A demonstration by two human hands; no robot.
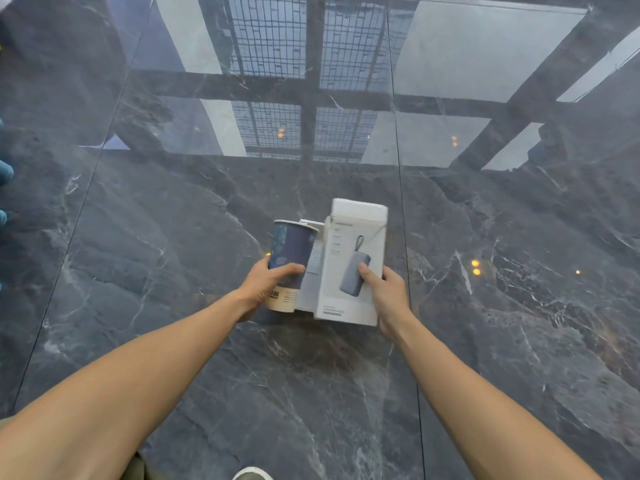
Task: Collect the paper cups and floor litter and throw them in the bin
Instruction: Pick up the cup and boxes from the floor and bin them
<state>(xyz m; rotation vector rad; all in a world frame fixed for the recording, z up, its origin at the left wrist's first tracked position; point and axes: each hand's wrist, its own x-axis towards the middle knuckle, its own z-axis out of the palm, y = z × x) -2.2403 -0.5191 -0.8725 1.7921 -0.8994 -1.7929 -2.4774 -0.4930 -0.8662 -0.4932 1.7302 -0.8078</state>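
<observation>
From the head camera, both bare forearms reached forward and down over a dark, glossy marble floor [173,237] veined with white. The left hand [266,284] was wrapped around a paper cup [290,258], thumb across the front of its wall and the other fingers behind it. The cup was dark blue with a paler blue pattern on its upper part and a cream band with dark print near its base; it was tilted, rim pointing away from the person and slightly left. The right hand [386,292] gripped a white carton [349,271] near its lower right side, thumb pressed on the printed front face and the fingers hidden behind the box. The front of the carton carried a picture of a grey power bank with a loop strap and some small print too fine to read. Its top flap stood open, folded up and away. The cup and the carton were just beside each other, the carton's left edge overlapping the cup's right side; a pale grey panel of the carton showed between them. Both things were held above the floor in front of the person.

The polished floor mirrored a gridded ceiling, dark beams and a few small amber lights. The toe of a pale shoe [252,473] showed at the bottom edge. Something blue [5,173] sat at the far left edge, too cropped to identify.
</observation>
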